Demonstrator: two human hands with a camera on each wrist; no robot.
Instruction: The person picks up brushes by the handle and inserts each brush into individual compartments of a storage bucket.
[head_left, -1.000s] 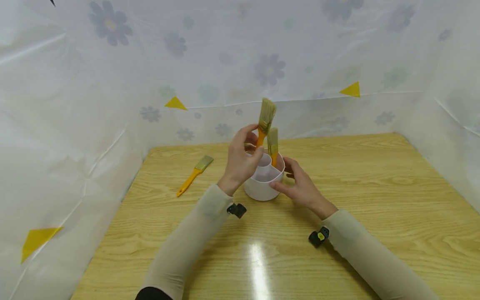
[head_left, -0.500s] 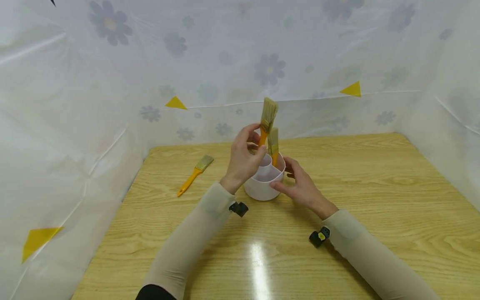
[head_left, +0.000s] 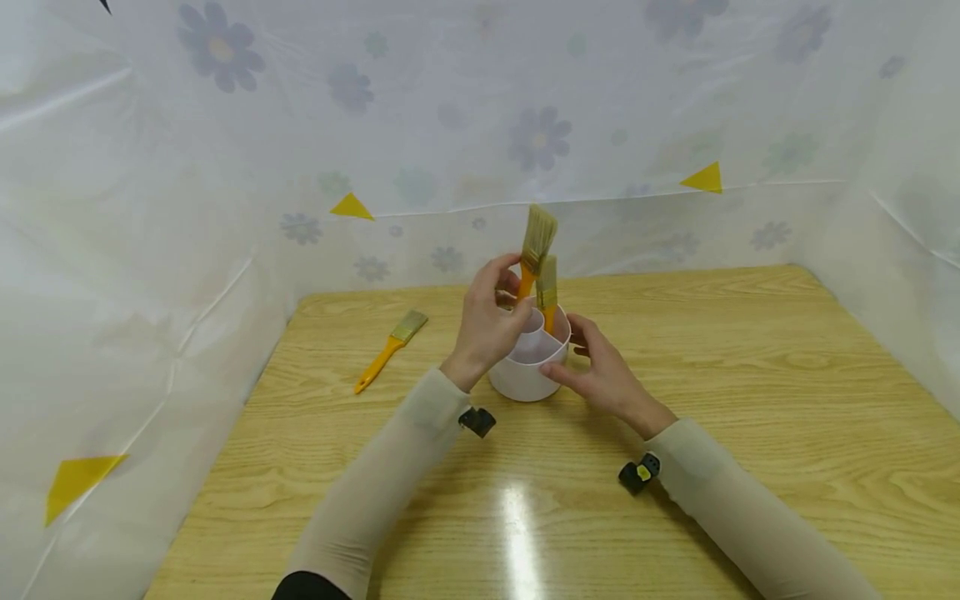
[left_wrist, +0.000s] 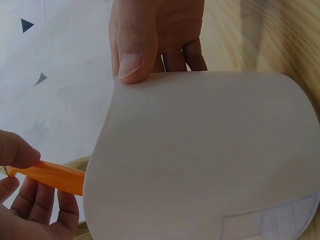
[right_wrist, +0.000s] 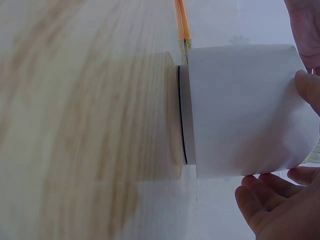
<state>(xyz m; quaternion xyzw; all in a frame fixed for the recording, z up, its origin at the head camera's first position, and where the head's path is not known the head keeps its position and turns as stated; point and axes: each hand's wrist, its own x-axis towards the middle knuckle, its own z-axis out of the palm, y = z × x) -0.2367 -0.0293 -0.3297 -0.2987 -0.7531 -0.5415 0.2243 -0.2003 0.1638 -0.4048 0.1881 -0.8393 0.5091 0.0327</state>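
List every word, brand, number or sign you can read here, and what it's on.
None: no text can be read.
White holder: no legible lettering; the faint outlined patch in the left wrist view is too unclear to read.
Paintbrushes: any marks are too small to read.
Yellow triangles: no lettering visible.

Note the white, round, compartmented holder [head_left: 522,382] upright on the wooden table [head_left: 750,358], and the raised orange-handled brush [head_left: 533,252] with pale bristles uppermost, leaning slightly rightward at the open top, with lower handle end hidden, apparently inside.
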